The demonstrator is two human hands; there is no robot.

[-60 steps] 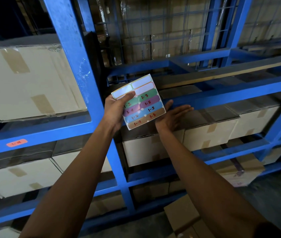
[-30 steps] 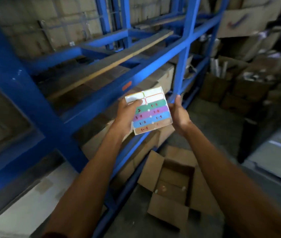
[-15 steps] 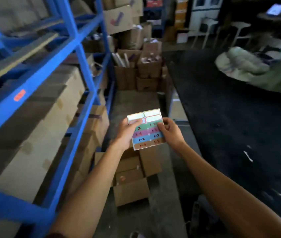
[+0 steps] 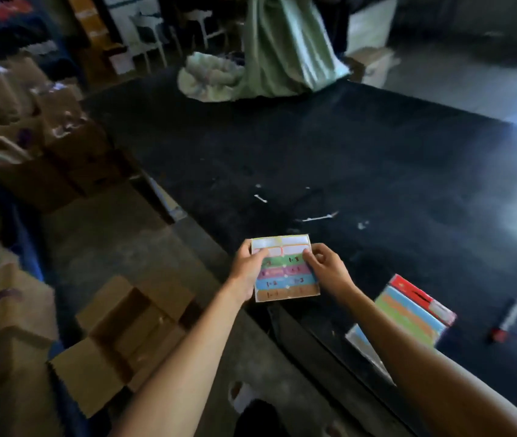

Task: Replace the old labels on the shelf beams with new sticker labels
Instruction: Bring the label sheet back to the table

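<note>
A sheet of coloured sticker labels [image 4: 285, 272] with handwritten codes is held in front of me over the floor. My left hand [image 4: 246, 269] grips its left edge, thumb on the upper rows. My right hand [image 4: 326, 271] holds the right edge, fingertips pinched at the green row. The blue shelf beams are almost out of view; only a blurred strip of blue rack [image 4: 26, 244] shows at far left.
A black mat [image 4: 345, 152] covers the floor ahead. On it lie a pack of coloured label sheets [image 4: 411, 313] and a marker [image 4: 507, 320] at right. An open cardboard box [image 4: 124, 335] sits at lower left, more boxes [image 4: 45, 146] stack at left, green cloth [image 4: 282, 48] lies far ahead.
My view has swung right, away from the shelf rack toward the open floor. Both hands stayed on the label sheet, and the right hand now pinches at its right side.
</note>
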